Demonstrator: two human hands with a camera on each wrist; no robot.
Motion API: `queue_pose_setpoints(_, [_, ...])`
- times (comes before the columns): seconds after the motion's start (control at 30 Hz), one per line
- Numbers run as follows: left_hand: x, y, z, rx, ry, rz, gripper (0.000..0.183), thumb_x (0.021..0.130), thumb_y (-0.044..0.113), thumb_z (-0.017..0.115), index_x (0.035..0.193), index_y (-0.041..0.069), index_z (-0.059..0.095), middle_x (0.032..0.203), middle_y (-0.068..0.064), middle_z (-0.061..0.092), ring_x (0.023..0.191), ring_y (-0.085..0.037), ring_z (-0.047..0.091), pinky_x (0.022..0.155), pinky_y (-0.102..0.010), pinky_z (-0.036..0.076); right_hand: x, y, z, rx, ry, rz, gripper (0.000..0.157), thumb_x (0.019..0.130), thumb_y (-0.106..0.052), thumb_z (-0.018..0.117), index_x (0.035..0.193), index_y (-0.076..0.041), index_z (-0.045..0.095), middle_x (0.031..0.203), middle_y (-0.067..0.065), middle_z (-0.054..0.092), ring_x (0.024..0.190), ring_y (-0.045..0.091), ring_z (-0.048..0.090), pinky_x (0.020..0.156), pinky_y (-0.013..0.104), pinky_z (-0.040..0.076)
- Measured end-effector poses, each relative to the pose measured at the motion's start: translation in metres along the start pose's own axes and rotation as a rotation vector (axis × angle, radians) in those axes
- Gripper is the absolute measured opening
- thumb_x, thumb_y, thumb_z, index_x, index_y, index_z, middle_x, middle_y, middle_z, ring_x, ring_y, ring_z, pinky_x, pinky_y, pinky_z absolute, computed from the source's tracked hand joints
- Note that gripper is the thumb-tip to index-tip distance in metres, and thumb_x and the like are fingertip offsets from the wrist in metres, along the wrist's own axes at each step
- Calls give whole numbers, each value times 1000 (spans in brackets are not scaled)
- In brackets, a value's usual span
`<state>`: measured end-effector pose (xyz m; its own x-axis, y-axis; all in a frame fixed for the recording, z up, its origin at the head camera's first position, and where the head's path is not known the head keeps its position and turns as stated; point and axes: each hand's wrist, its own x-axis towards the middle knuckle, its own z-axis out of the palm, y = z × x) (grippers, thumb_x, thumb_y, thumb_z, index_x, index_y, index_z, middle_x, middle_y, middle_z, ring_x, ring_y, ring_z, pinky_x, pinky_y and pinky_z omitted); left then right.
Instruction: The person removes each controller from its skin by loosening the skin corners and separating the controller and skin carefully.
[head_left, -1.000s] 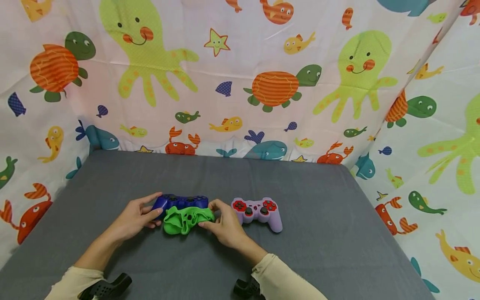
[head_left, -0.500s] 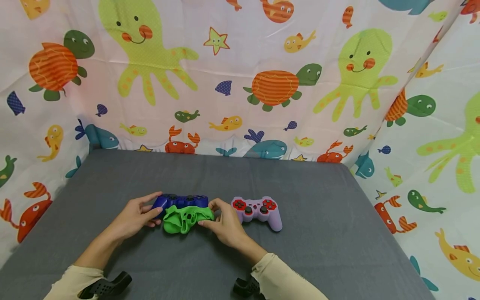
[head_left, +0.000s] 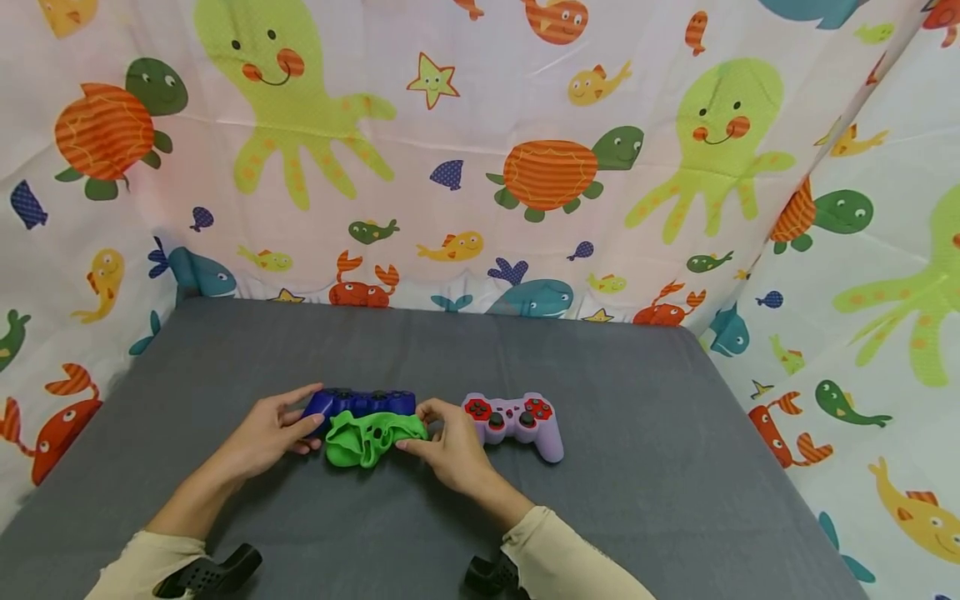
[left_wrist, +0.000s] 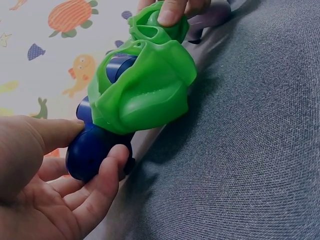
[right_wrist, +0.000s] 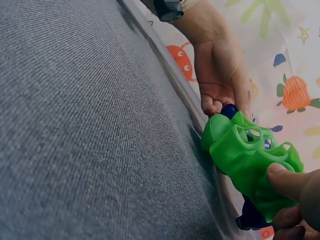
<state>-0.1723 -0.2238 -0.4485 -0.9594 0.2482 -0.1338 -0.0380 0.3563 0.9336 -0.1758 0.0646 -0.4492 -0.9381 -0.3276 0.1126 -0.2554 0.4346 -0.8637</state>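
- Sea-creature print covers the white curtain (head_left: 495, 108) behind and at both sides of a table (head_left: 600, 517) spread with grey cloth.
- Both forearms come in from the near edge and slant inward, so the two hands face each other over the work, left of the table's middle.
- Left hand (head_left: 262, 437): grasping the left handle of a blue game controller (head_left: 367, 403), digits bent round it, one reaching its far edge and the thumb on the near side.
- Right hand (head_left: 453, 454): pinching the right end of a crumpled green cover (head_left: 358, 440), thumb toward the person, forefinger arched above.
- The cover lies against the near side of the blue controller, with bits of blue showing through its openings in both wrist views.
- A lilac controller (head_left: 525, 417) with red button areas lies just beyond the right hand, partly behind it; whether they touch, I cannot tell.
- Cream sleeves (head_left: 570, 558) end short of the wrists, with black bands (head_left: 221, 575) at the cuffs.
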Motion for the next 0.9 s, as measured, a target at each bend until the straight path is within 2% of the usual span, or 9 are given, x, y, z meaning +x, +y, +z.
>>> queue_pose_setpoints(0.1, [0,2,0,-2,1,-10,64,105,15,56,159,-1,25,121,-30,69,79,-17,75,70,-29,60,1,-1,-1,-1,7,9,30,81,-18,86,98,-11,63,95,7,64,46,3,39,47,21,39])
queue_pose_setpoints(0.3, [-1,5,2,-14,8,-42,66,104,15,57,159,0,24,121,-29,69,80,-18,74,70,-30,60,0,1,2,-62,-23,7,44,84,-23,84,118,-13,57,110,5,61,54,3,50,53,21,46])
queue_pose_setpoints(0.5, [-2,6,4,-11,15,-52,66,104,16,57,159,-1,23,114,-23,73,79,-18,74,69,-30,60,-1,1,6,-164,30,-52,31,87,-23,81,104,-12,57,92,2,61,51,1,43,53,19,41])
queue_pose_setpoints(0.63, [-2,4,4,7,26,-63,65,105,16,56,159,0,24,108,-18,76,79,-17,73,69,-29,60,-2,1,8,-179,44,-76,30,87,-22,81,98,-12,55,80,1,56,48,0,40,51,18,37])
queue_pose_setpoints(0.7, [-2,4,5,7,28,-69,65,105,16,56,159,0,24,109,-18,76,79,-17,74,69,-29,60,-2,1,9,-164,49,-77,30,87,-21,82,97,-12,54,79,1,57,48,0,40,50,18,38])
queue_pose_setpoints(0.9, [0,5,5,5,28,-60,64,105,16,56,159,-1,25,111,-20,75,79,-18,74,69,-29,60,-3,0,9,-115,90,-71,30,85,-17,83,92,-11,55,91,5,63,50,-1,45,49,19,42])
